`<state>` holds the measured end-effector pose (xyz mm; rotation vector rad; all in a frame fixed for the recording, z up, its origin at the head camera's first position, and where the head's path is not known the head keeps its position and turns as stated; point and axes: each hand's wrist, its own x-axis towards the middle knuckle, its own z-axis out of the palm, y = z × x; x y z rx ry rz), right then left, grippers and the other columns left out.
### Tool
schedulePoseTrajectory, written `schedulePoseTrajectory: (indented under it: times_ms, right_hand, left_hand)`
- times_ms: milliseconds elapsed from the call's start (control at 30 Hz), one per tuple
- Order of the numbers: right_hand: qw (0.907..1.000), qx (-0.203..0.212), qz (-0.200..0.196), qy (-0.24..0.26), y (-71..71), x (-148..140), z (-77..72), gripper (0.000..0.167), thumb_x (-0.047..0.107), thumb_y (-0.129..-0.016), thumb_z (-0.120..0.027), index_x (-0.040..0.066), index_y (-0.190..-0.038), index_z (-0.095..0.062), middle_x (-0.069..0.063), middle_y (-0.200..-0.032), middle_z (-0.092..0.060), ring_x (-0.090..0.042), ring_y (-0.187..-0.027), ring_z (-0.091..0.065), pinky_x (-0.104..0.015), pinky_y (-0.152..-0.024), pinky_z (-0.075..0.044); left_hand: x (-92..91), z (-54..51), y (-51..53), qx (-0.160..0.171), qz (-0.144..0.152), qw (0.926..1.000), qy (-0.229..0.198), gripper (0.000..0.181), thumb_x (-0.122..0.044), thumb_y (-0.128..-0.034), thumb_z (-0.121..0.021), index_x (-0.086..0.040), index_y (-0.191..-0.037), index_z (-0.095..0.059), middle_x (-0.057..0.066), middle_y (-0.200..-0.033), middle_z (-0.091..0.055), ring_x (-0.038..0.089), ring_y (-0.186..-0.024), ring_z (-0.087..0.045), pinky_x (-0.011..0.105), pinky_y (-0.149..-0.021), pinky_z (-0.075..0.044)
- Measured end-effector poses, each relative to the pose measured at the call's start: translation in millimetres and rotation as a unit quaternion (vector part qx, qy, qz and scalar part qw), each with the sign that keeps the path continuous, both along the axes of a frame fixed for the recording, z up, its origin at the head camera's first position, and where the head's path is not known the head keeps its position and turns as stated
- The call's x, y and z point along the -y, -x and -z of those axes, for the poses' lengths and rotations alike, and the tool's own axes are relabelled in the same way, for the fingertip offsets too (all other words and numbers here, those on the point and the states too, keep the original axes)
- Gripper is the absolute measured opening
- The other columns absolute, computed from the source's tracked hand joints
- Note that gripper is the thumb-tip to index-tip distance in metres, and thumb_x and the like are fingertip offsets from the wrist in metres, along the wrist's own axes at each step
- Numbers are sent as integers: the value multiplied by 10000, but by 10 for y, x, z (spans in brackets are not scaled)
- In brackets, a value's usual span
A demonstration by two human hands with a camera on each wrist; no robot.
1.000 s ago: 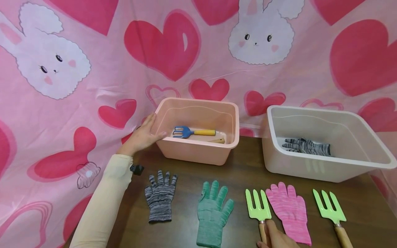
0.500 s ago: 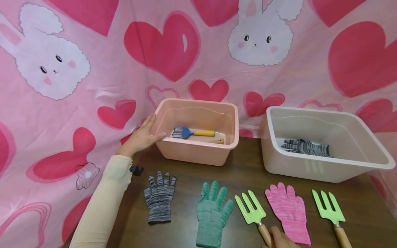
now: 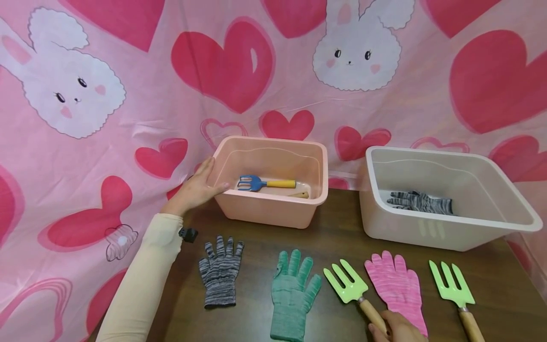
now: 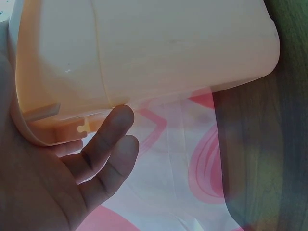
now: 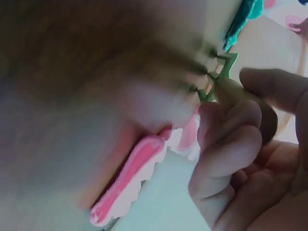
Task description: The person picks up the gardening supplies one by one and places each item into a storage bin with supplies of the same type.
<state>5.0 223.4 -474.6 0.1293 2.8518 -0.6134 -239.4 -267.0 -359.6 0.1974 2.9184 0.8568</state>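
My left hand (image 3: 193, 191) grips the left end of a pink plastic bin (image 3: 265, 211), thumb over its front rim and fingers along the side wall; the left wrist view shows the fingers (image 4: 103, 142) beneath the rim. Inside lie a blue hand fork with a yellow handle (image 3: 267, 183) and a partly hidden wooden handle (image 3: 299, 194). My right hand (image 3: 397, 327) holds a light green garden fork (image 3: 349, 286) by its wooden handle (image 5: 231, 94), tines pointing up and left, low over the table. Just beside it lies a pink glove (image 3: 399, 289).
A grey bin (image 3: 427, 232) with a striped glove (image 3: 420, 203) inside stands at the right. On the brown table (image 3: 256, 323) lie a grey striped glove (image 3: 220, 273), a green glove (image 3: 294, 294) and another green fork (image 3: 453, 285). A pink curtain (image 3: 290, 71) hangs behind.
The green fork in my right hand has turned, its tines swinging left, and the hand has shifted slightly right. My left hand stays on the pink bin.
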Motion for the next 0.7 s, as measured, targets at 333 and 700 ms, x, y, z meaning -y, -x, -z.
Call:
schedulePoseTrajectory:
  times_ms: [333,700]
  right_hand:
    - [9958,-500,710,304,35,-42,-245,412,329,-908,-750,50,-1207,-705,44,-624,-418,-156,-606,-450,-329,-569,-336]
    - [9710,-1876,1165,919,40,-72,-310,350,232,-827,-851,51,-1110,-754,68,-532,-524,-114,-529,-460,-275,-514,-321]
  left_hand:
    - [7,1,-6,9,-26,10000,-6,1142,-735,-842,-611,-209,-1636,19,77,-1693,2,452,-1496,-128,709,-1104,-223]
    - [4,20,10,20,-17,10000,35,1125,-712,-858,-613,-203,-1636,20,84,-1693,4,475,-1486,-142,717,-1095,-230]
